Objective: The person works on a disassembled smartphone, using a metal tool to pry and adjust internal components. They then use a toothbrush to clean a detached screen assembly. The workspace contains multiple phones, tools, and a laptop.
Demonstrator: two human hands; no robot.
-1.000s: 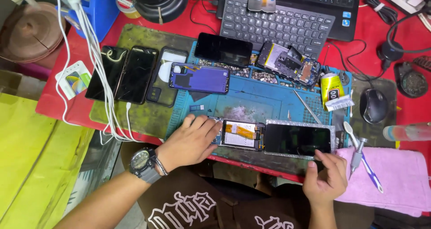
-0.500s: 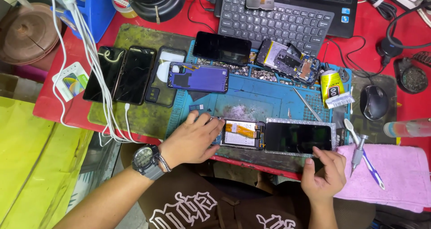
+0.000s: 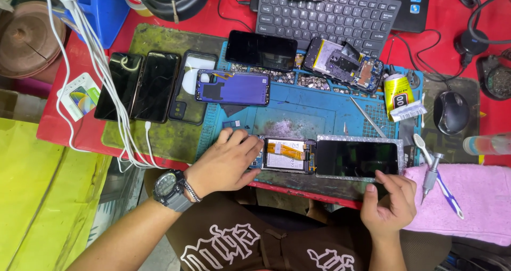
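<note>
Pressing down with my left hand point(image 3: 226, 162), palm and fingers spread flat over the left end of the opened phone body point(image 3: 285, 155); no grip, only weight on it. A dark wristwatch point(image 3: 169, 188) sits on that wrist. My right hand point(image 3: 389, 201) is nearer to me, at the table's near edge, fingers loosely curled, thumb and forefinger tips touching the near edge of the detached screen panel point(image 3: 359, 158). I cannot tell whether anything is pinched between them.

Phone body: long axis runs left to right, along the near edge of the blue work mat point(image 3: 298, 109). Its insides face up: dark frame, pale metal plate, orange ribbon cable across the middle. Its right end touches the screen panel, which lies in line with it, glossy black glass with a pale speckled border.

Right of the panel, a pink towel point(image 3: 479, 196), soft and napped, carries a small metal screwdriver point(image 3: 430, 175) and a white and blue toothbrush point(image 3: 439, 178).

Farther off on the mat: a purple phone back point(image 3: 232, 87), a black phone point(image 3: 261, 49) face up, a stripped phone point(image 3: 346, 62) with bare boards, and a yellow glue tube point(image 3: 396, 93). Left, three dark phones point(image 3: 151, 86) lie on a worn green mat, white cables point(image 3: 106, 85) draped over them. Far edge: a black keyboard point(image 3: 330, 15); far right, a black mouse point(image 3: 451, 111). The tabletop is red.
</note>
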